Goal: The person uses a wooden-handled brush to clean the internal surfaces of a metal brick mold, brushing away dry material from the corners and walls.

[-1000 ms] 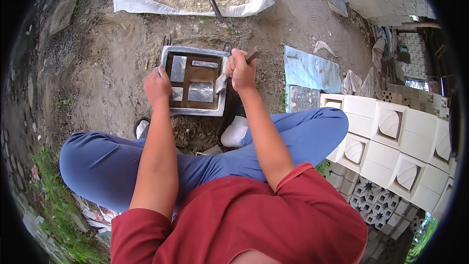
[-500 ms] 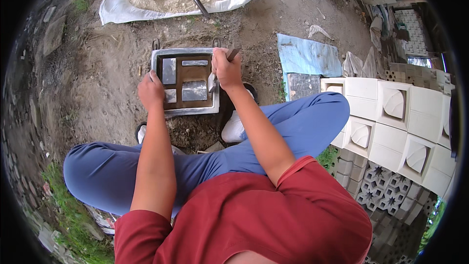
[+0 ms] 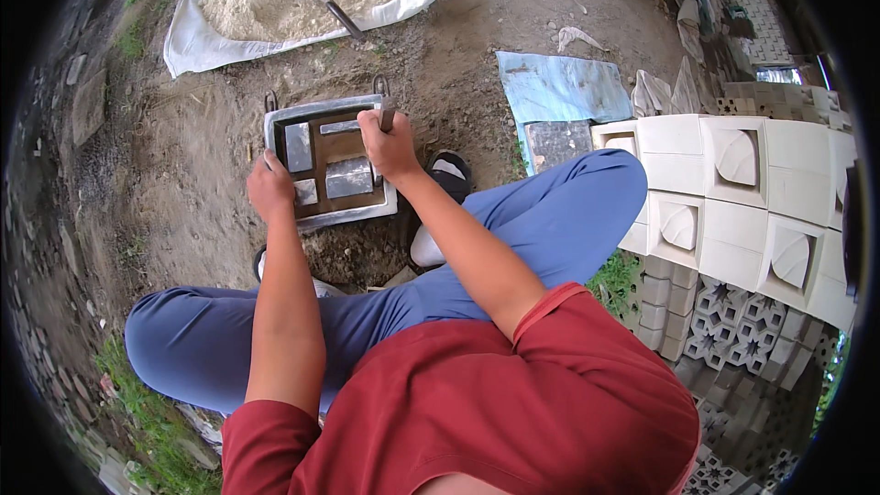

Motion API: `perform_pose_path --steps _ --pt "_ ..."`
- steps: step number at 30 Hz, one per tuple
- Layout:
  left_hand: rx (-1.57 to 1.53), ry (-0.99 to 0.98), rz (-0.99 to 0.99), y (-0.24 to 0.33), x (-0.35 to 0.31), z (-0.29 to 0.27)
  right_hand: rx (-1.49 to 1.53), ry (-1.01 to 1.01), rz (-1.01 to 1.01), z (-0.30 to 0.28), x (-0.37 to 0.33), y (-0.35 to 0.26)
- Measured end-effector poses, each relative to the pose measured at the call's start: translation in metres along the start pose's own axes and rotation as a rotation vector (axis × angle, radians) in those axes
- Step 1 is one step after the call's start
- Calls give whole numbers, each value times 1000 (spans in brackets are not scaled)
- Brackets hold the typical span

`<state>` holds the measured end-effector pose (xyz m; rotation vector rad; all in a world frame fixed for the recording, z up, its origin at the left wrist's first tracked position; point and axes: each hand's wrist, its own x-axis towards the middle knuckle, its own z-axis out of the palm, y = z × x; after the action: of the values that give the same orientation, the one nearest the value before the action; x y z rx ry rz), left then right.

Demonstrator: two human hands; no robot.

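On the ground before me lies a rectangular metal mould with loops at its far side. Its brown inside has several flat grey plates, among them a tall one at the left and a wider one near the middle. My left hand grips the mould's left rim, thumb on top. Over the right rim, my right hand is closed round the dark brown handle of a small trowel-like tool. Its blade is mostly hidden below the fist, at the mould's inner right edge.
Beyond the mould, a white sack sheet bears pale powder and a trowel. A blue sheet lies to the right, near stacked cream blocks. My shoe is close to the mould's right side.
The whole view has shifted and turned slightly, so the mould appears farther left and tilted. My right hand has moved a little along the right rim with the tool; my left keeps its hold.
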<state>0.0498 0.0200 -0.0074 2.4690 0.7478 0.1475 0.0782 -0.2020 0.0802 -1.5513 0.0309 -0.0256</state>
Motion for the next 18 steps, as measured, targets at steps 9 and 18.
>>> perform_pose_path --steps 9,18 --pt "-4 -65 -57 0 1 -4 -21 27 38 -3 6 -15" --pt "9 15 7 -11 1 6 22 22 32 0 10 -12"
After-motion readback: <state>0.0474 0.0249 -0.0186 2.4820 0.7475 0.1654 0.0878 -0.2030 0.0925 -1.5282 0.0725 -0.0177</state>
